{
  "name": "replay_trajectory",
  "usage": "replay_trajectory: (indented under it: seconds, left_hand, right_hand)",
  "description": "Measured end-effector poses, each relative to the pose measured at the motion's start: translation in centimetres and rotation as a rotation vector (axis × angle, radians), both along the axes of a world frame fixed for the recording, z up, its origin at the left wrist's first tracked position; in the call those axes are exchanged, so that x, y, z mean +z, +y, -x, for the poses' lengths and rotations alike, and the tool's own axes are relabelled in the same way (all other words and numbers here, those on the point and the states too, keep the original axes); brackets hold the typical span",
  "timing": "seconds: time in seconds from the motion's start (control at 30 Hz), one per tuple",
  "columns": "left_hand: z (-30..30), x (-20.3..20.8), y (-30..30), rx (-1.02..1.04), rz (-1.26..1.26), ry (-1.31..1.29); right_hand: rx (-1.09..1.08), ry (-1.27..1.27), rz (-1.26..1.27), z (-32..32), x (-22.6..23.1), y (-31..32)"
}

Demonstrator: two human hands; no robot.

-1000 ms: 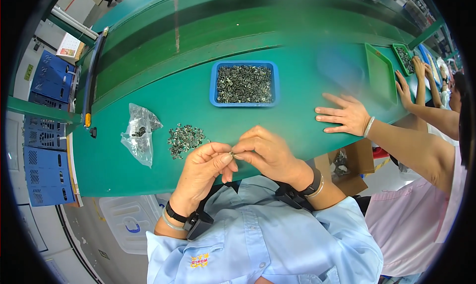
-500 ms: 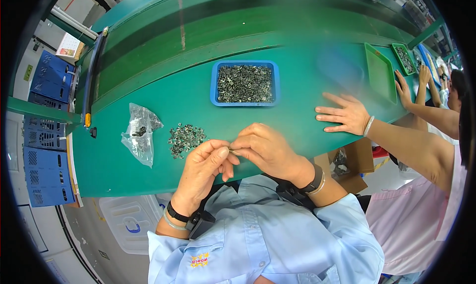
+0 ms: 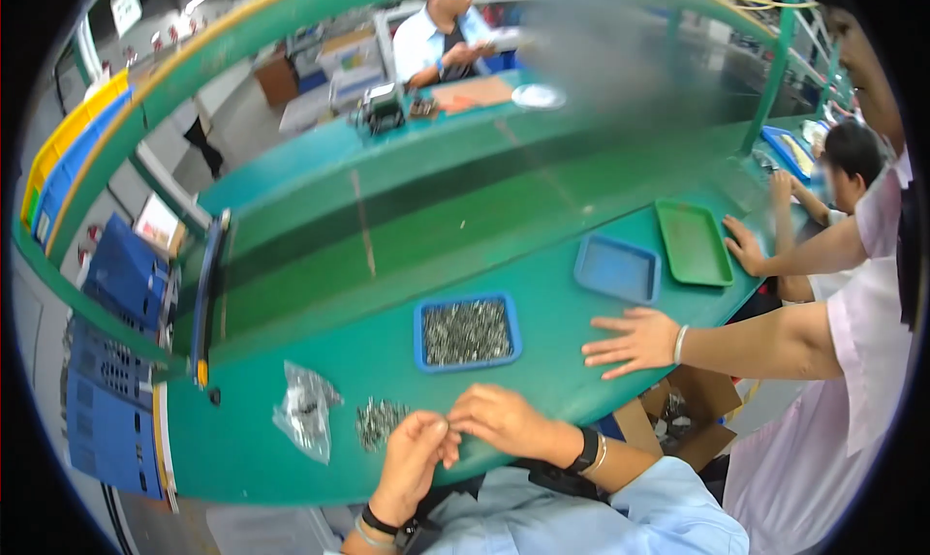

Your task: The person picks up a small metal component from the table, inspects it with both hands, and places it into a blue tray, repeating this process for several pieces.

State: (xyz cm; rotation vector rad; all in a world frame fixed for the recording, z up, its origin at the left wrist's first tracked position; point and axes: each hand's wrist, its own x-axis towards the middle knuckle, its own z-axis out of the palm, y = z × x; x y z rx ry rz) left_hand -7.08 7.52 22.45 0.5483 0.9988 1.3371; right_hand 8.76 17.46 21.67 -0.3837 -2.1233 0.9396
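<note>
Grip: your left hand (image 3: 412, 455) and right hand (image 3: 506, 420) are pinched closed, fingertips meeting by the near edge of the green table (image 3: 557, 392); blur prevents telling whether anything sits between them.
Small metal parts (image 3: 379, 422): heaped loosely on the green table, just beyond your left hand.
Blue tray (image 3: 419, 340): set farther forward, filled with metal pieces (image 3: 467, 332).
Clear plastic bag (image 3: 306, 412): lying left of the heap, near it.
Co-worker's hand (image 3: 636, 345): spread flat to your right.

The bag (image 3: 307, 415) lies left of the parts pile (image 3: 381, 424).
</note>
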Motion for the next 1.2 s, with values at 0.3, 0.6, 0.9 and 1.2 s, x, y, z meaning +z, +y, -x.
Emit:
replay_trajectory:
  seconds: [0.3,0.6,0.9,1.2]
  left_hand:
    - [0.1,-0.7,0.9,-0.028,0.021,-0.068]
    - [-0.2,0.0,0.5,-0.004,0.046,-0.110]
    - [-0.2,0.5,0.9,-0.025,-0.031,-0.162]
    - [0.0,-0.1,-0.2,0.000,-0.038,-0.132]
  right_hand:
    - [0.001,0.031,0.032,0.1,-0.3,0.5]
    - [-0.056,0.011,0.064,0.4,-0.1,-0.2]
    - [-0.055,0.066,0.133,0.3,-0.5,-0.2]
    - [-0.040,0.047,0.167,0.9,-0.7,-1.2]
